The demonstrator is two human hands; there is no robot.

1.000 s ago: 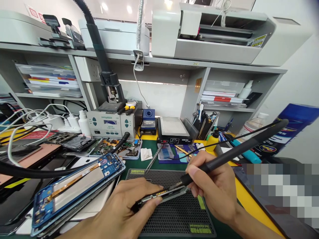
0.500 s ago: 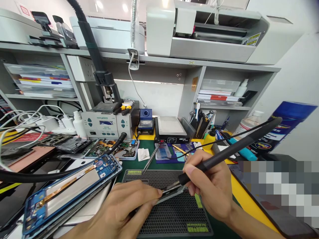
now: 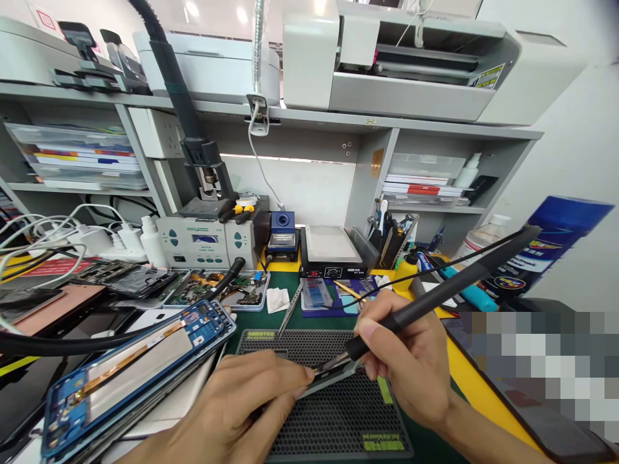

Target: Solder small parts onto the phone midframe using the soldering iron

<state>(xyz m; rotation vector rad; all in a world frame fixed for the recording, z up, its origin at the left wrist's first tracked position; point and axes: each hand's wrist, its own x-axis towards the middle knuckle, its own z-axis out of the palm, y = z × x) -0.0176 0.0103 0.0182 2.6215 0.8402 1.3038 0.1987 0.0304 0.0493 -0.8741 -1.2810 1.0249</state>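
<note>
Lower centre of frame: my left hand point(image 3: 246, 393) pinches a slim phone part point(image 3: 333, 379) between thumb and forefinger above the dark honeycomb mat point(image 3: 358, 415). My right hand point(image 3: 416, 367) grips a black soldering-iron-style pen point(image 3: 435, 293), its metal tip point(image 3: 339, 359) just beside my left forefinger; contact with the part, cannot tell. Risk, my judgement: if the pen slips or the thin part tilts in my pinch, the tip could catch that finger or nick the small gold-coloured piece point(image 3: 315, 370).
</note>
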